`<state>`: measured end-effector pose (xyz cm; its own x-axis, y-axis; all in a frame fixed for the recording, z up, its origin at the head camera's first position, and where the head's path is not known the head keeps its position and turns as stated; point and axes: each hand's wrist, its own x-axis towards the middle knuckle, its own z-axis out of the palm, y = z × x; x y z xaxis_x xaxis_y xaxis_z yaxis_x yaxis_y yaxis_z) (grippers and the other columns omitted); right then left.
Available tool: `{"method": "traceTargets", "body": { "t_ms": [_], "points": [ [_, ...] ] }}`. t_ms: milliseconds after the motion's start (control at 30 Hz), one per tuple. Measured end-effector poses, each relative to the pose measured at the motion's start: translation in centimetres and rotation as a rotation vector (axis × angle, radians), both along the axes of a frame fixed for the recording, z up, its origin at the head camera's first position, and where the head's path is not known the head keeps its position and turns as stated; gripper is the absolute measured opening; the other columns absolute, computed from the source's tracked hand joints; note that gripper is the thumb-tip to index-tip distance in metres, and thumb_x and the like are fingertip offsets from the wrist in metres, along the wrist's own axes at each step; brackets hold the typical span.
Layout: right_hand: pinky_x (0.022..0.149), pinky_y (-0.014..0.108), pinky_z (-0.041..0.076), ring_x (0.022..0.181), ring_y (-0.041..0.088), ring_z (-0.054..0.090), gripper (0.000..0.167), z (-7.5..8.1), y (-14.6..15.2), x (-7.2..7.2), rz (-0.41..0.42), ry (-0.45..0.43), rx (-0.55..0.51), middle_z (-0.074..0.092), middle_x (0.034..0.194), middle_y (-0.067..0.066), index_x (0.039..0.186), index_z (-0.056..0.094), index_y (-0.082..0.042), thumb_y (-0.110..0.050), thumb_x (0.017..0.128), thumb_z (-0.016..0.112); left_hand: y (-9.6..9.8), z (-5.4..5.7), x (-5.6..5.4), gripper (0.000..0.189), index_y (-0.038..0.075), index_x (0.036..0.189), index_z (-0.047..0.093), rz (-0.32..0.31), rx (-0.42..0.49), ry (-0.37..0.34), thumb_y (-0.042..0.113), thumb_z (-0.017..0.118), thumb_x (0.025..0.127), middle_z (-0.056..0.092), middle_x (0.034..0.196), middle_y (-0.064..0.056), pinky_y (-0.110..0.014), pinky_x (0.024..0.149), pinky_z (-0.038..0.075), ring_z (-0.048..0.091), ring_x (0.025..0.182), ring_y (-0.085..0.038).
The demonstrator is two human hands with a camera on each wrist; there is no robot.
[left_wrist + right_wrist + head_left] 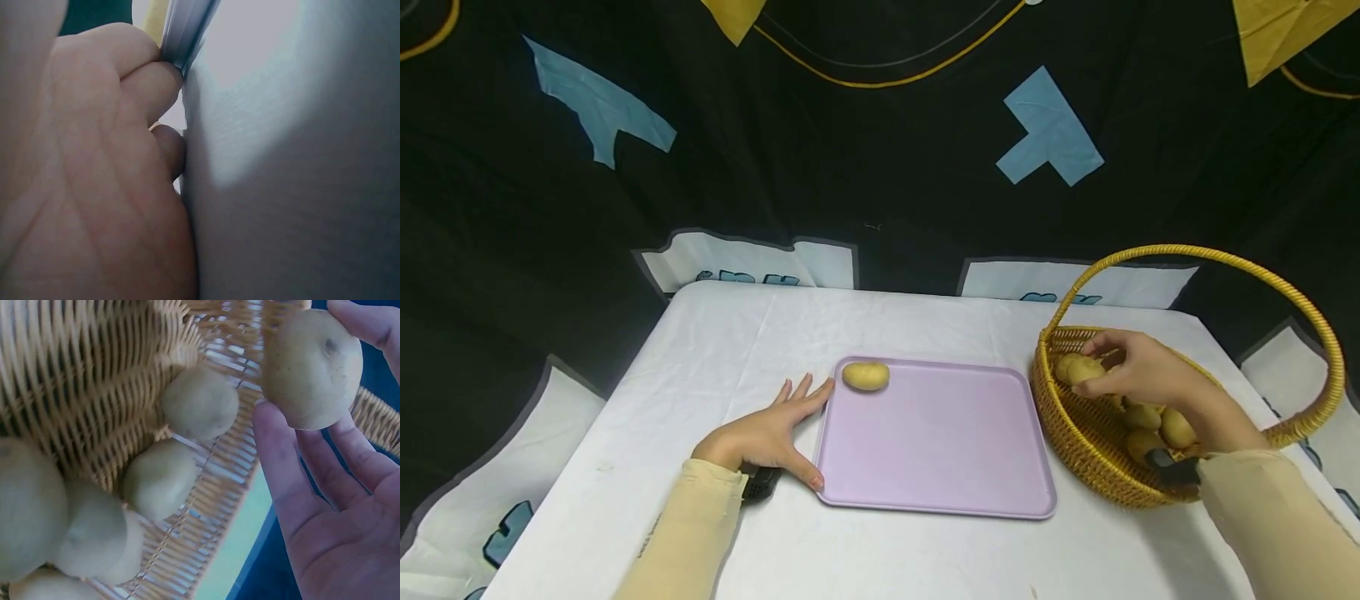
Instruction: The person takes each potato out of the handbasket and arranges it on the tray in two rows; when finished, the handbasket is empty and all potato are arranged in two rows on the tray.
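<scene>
One tray, one basket, about eight potatoes

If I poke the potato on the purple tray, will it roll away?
The potato would probably roll, since it looks rounded, though its oblong shape may make it wobble. The tray has a raised rim that might stop it.

From where I stand, the right sleeve hides part of the basket; the surface is cut off below.
</scene>
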<state>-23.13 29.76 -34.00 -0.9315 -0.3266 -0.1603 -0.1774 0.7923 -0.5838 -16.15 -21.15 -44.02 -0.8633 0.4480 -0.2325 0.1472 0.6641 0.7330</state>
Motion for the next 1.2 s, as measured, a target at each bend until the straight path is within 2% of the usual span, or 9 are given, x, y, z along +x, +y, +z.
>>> {"method": "traceTargets", "body": {
  "t_ms": [200,367,567,733,867,1200],
  "points": [
    [0.077,0.032,0.052,0.102,0.029,0.057,0.054,0.5,-1.6,0.5,0.042,0.081,-0.007,0.061,0.117,0.013,0.116,0.062,-0.005,-0.036,0.079,0.086,0.0,0.0,0.0,0.141,0.021,0.163,0.016,-0.001,0.012,-0.001,0.043,0.099,0.051,-0.008,0.167,-0.016,-0.073,0.110,-0.006,-0.022,0.146,-0.043],
    [0.075,0.029,0.054,0.097,0.027,0.058,0.054,0.9,-3.8,0.9,0.078,0.132,-0.033,0.063,0.113,0.011,0.114,0.063,-0.005,-0.034,0.076,0.089,-0.1,-0.1,0.1,0.141,0.022,0.163,0.016,0.000,0.012,-0.001,0.044,0.099,0.051,-0.008,0.167,-0.016,-0.073,0.110,-0.006,-0.022,0.146,-0.043],
    [0.072,0.030,0.055,0.093,0.026,0.061,0.054,0.9,-6.6,1.3,0.099,0.119,-0.099,0.065,0.106,0.011,0.111,0.064,-0.004,-0.029,0.072,0.091,-0.2,-0.1,0.0,0.143,0.022,0.163,0.016,0.000,0.005,0.006,0.046,0.099,0.050,-0.009,0.167,-0.014,-0.072,0.111,-0.006,-0.022,0.147,-0.041],
    [0.067,0.030,0.055,0.085,0.024,0.062,0.050,-0.1,-8.7,1.0,0.134,0.128,-0.158,0.067,0.098,0.008,0.107,0.068,-0.003,-0.024,0.069,0.093,-0.1,-0.1,-0.1,0.143,0.025,0.163,0.015,-0.002,0.001,0.005,0.048,0.099,0.049,-0.009,0.167,-0.012,-0.071,0.111,-0.005,-0.022,0.147,-0.040],
    [0.066,0.030,0.055,0.085,0.023,0.064,0.050,-1.1,-10.5,0.5,0.155,0.118,-0.189,0.068,0.099,0.007,0.107,0.069,-0.004,-0.022,0.067,0.094,-0.2,-0.2,-0.1,0.144,0.024,0.163,0.015,-0.003,-0.003,0.005,0.049,0.098,0.049,-0.010,0.167,-0.013,-0.072,0.111,-0.005,-0.022,0.147,-0.041],
    [0.073,0.033,0.052,0.087,0.021,0.062,0.049,-3.6,-15.0,-0.4,0.204,0.090,-0.129,0.069,0.101,0.004,0.108,0.072,-0.006,-0.020,0.066,0.093,-0.1,-0.2,0.0,0.141,0.022,0.163,0.016,-0.005,0.021,0.008,0.044,0.099,0.051,-0.009,0.166,-0.016,-0.071,0.111,-0.006,-0.022,0.146,-0.043]
  ]
}}
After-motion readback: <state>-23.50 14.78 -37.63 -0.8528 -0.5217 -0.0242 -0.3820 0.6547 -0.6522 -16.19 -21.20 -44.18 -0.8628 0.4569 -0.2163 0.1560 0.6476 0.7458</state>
